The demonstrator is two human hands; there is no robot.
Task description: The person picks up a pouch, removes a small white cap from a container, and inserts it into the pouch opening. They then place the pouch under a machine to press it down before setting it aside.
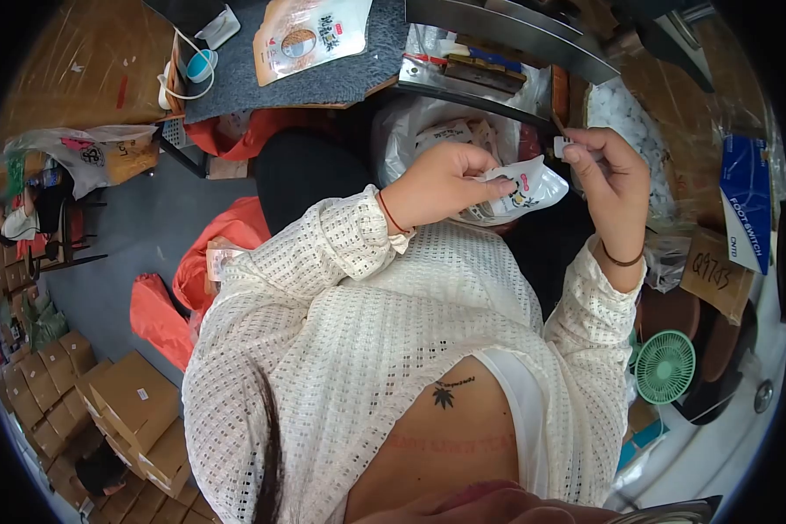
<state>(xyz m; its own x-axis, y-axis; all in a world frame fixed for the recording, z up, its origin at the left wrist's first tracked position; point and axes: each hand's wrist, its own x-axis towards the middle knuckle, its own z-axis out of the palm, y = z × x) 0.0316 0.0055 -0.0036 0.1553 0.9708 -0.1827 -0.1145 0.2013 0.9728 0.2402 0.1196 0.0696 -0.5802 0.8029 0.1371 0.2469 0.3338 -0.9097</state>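
My left hand [445,182] is closed on a white printed pouch [531,194], thumb on top, holding it tilted in front of my chest. My right hand [616,179] is beside the pouch's right end, thumb and fingers pinching a small white packet [563,147]. The packet is a little above the pouch and apart from it. Under my left hand, a clear plastic bag [395,144] holds several printed pouches [458,133]. To the right of my right hand lies a heap of small white packets [624,122].
A larger orange-and-white pouch [314,37] lies on the grey-blue tabletop [236,87]. A metal machine [506,39] stands ahead. At right are a blue foot switch box [747,205] and a green fan [664,367]. Red bags [223,236], cartons [140,402] and a seated person [26,218] are left.
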